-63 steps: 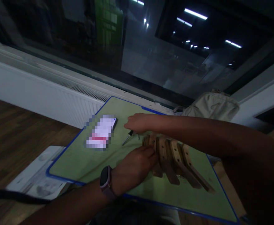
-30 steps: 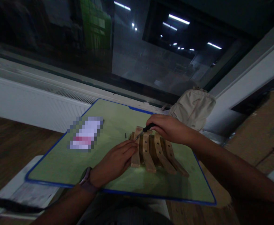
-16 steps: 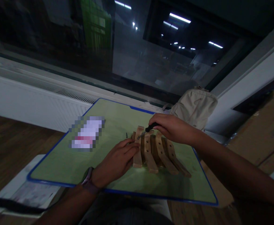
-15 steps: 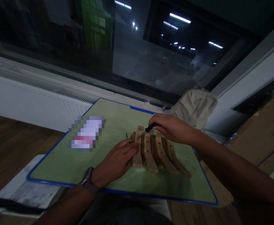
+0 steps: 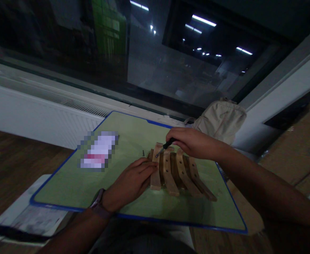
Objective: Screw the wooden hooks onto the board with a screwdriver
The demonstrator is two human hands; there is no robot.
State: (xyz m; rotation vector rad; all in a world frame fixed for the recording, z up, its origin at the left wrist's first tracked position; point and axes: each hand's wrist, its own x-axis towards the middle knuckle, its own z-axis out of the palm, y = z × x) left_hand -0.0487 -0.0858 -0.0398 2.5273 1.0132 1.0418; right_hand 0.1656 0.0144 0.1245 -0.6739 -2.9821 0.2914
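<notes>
A wooden piece of several curved slats (image 5: 171, 176) with dark screw holes lies on the green board with a blue rim (image 5: 91, 190). My left hand (image 5: 133, 178) is wrapped over its left end, with fingers on the leftmost slat. In my right hand (image 5: 184, 141) is a screwdriver (image 5: 168, 143) with a black handle. Its metal shaft slants down to the left, and the tip meets a hole area in the upper part of that slat. A small dark screw (image 5: 143, 153) is on the board left of the wood.
A blurred-out rectangular thing (image 5: 99, 151) lies on the board's left side. Behind the board are a white radiator (image 5: 38, 109) and a dark window. A beige backpack (image 5: 221, 118) leans at the back right, and a cardboard box (image 5: 292, 148) stands to the right.
My right hand and the screwdriver handle have shifted slightly left, and the right forearm has turned a little. My left hand and the wooden piece look still.
</notes>
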